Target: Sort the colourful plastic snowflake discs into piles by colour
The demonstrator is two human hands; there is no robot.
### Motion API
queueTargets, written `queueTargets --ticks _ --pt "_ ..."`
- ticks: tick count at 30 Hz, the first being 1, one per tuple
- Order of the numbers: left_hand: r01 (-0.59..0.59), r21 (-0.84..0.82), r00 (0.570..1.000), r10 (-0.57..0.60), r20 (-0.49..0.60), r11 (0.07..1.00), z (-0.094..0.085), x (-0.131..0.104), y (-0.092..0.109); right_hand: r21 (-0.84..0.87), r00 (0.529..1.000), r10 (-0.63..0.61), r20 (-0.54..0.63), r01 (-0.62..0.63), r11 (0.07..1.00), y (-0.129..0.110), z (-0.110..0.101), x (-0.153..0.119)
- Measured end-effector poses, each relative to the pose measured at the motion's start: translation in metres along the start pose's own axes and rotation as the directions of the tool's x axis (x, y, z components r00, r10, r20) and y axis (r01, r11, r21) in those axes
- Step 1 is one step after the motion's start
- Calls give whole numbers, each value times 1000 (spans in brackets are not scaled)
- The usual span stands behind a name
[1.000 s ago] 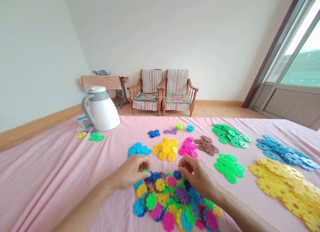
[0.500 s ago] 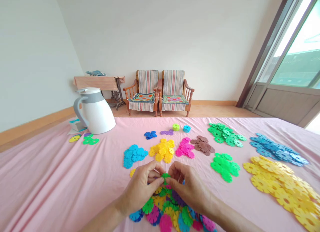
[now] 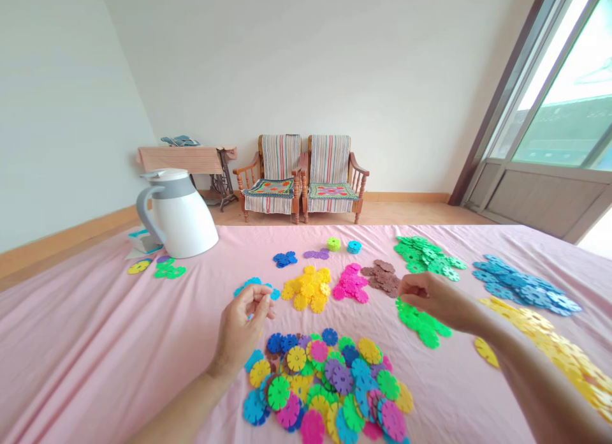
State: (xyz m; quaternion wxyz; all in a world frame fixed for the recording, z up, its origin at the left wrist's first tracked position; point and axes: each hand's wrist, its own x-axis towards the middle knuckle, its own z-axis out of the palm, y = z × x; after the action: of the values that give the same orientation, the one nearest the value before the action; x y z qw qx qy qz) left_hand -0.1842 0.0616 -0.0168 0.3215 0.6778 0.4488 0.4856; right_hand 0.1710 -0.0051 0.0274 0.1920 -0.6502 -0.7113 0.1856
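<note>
My left hand (image 3: pixel 243 326) hovers in front of the light-blue flower-disc pile (image 3: pixel 249 284) and hides part of it. Its fingers are curled in toward the thumb; anything between them cannot be made out. Further right, my right hand (image 3: pixel 430 297) is over the back edge of the bright green disc pile (image 3: pixel 423 323), fingers bent down and closed, their tips partly hidden. Between my forearms lies a heap of mixed-colour notched plastic discs (image 3: pixel 329 386). Behind it are a yellow disc pile (image 3: pixel 308 288), a pink pile (image 3: pixel 351 284) and a brown pile (image 3: pixel 381 277).
A white jug (image 3: pixel 184 217) stands at the left on the pink cloth (image 3: pixel 157 342), with a few discs (image 3: pixel 169 269) before it. Large yellow (image 3: pixel 549 342), blue (image 3: pixel 521 284) and dark green (image 3: pixel 425 256) piles lie right. Two armchairs (image 3: pixel 329 176) stand beyond the table.
My hands have parted from above the mixed heap, where they held a green disc together. The left moved left and the right moved to the bright green pile, uncovering the heap.
</note>
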Motion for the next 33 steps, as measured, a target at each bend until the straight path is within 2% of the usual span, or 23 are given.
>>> queueTargets --ticks 3,6,9,13,16,21,29,33 --pt "9 -9 1000 -9 4 1000 0 1 -3 -83 996 64 62 -59 995 20 -10 -5" --pt "6 -13 1000 -6 12 1000 1 1 -3 -157 994 104 14 -101 982 23 -11 -5" --pt "9 -9 1000 -9 19 1000 1 0 -2 -165 997 79 -3 -78 983 6 -3 -3" --pt "15 -4 1000 -15 24 1000 0 0 -1 9 982 -106 155 106 994 -31 17 -8" --pt "17 -10 1000 -17 12 1000 0 1 -2 50 967 -163 198 156 987 -49 31 -13" --pt "22 -15 1000 -22 8 1000 0 0 -1 59 954 -178 240 169 984 -56 40 -15" --pt "32 -16 999 -32 -14 999 -3 2 0 31 959 -136 247 132 991 -61 35 -13" --pt "29 -15 1000 -29 -9 999 -2 3 0 148 950 -163 268 127 981 -61 35 -9"
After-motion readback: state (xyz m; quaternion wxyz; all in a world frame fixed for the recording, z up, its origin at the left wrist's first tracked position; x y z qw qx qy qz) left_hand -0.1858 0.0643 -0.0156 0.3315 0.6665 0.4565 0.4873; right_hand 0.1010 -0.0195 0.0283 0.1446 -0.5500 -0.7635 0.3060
